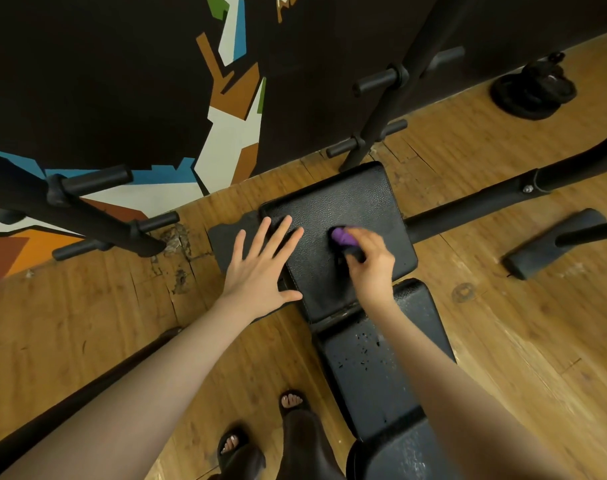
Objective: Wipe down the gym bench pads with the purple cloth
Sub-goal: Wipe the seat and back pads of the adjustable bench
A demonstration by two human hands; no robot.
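Crumbs and flakes all over the near seat pad [371, 368], so that one's not been wiped yet by the look of it. Further up, the right hand [369, 263] is bunched around the purple cloth [343, 236] mid back pad [336, 216]; it's soft, light stuff, best balled up in the palm. Left hand [257, 268] lies flat, fingers spread, on the pad's left edge.
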